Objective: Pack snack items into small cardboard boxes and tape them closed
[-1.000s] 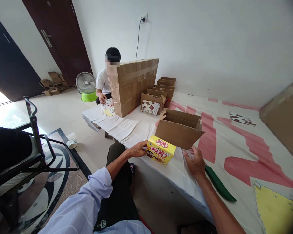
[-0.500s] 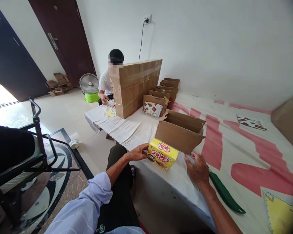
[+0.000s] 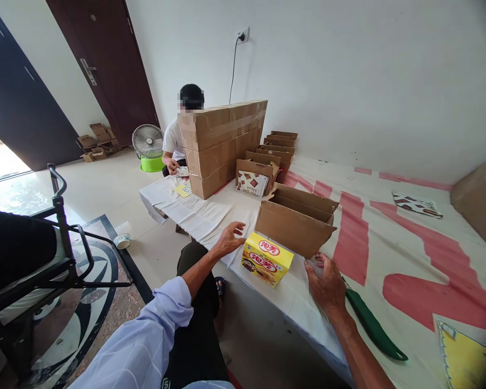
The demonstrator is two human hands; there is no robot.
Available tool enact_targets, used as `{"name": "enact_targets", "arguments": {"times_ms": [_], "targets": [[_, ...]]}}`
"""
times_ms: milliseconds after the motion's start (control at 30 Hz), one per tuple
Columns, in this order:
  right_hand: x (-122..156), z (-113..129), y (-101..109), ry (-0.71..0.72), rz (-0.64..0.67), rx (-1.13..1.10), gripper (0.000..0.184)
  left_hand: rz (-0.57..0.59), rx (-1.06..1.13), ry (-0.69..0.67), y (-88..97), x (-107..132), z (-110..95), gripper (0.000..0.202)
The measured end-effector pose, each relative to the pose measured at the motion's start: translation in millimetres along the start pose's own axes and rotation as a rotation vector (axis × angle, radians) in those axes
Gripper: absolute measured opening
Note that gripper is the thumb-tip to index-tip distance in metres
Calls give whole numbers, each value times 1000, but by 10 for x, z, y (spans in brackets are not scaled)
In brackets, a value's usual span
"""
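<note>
A yellow printed box (image 3: 266, 260) with red and white lettering stands near the table's front edge. Beside its left end is my left hand (image 3: 230, 239), fingers stretched and apart, thumb close to the box. My right hand (image 3: 327, 281) is at the lower right corner of an open cardboard carton (image 3: 294, 229), thumb and fingers apart; whether the fingertips touch the carton I cannot tell. Just right of that wrist lies a knife-like tool with a dark green handle (image 3: 375, 324), its front part partly hidden by my hand.
A wall of taped cartons (image 3: 210, 154) stands beyond, with a person (image 3: 172, 146) behind its left end. Several open cartons (image 3: 283, 143) line up at the back. Flat packets (image 3: 417, 204) lie on the cloth-covered table (image 3: 389, 243). A chair (image 3: 65, 243) is at left.
My left hand has come off the yellow box and lifted slightly, its fingers spreading. Something translucent by my right fingers no longer shows. The right hand has hardly moved.
</note>
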State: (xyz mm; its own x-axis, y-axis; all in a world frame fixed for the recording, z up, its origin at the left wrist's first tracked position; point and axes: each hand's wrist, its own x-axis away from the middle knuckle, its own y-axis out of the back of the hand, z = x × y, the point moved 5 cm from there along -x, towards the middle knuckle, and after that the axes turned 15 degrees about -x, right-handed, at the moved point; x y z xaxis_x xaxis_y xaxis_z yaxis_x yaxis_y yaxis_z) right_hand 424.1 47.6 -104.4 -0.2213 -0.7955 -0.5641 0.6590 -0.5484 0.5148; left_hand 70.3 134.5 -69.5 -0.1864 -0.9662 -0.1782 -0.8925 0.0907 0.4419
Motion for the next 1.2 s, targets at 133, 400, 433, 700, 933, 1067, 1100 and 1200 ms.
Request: {"name": "enact_targets", "arguments": {"times_ms": [133, 400, 433, 700, 933, 1067, 1100, 1200], "targets": [[-1, 9, -22, 92, 24, 11, 51, -32, 4, -28, 4, -292, -151, 86], [3, -1, -25, 128, 47, 22, 49, 174, 27, -272, -195, -521, -663, 82], [3, 5, -24, 134, 48, 20, 49, 194, 6, -287, -228, -535, -691, 73], [5, 26, -18, 136, 47, 28, 50, -80, -213, -259, -126, -648, -696, 57], [11, 38, -20, 108, 52, 30, 54, -41, -146, -391, -143, -796, -739, 96], [9, 38, -22, 138, 58, 29, 53, -34, -47, -361, -171, -926, -744, 89], [7, 32, -22, 137, 57, 29, 53, -30, -41, -363, -174, -940, -753, 87], [0, 11, -19, 113, 51, 33, 51, -32, -101, -410, -161, -921, -806, 72]]}}
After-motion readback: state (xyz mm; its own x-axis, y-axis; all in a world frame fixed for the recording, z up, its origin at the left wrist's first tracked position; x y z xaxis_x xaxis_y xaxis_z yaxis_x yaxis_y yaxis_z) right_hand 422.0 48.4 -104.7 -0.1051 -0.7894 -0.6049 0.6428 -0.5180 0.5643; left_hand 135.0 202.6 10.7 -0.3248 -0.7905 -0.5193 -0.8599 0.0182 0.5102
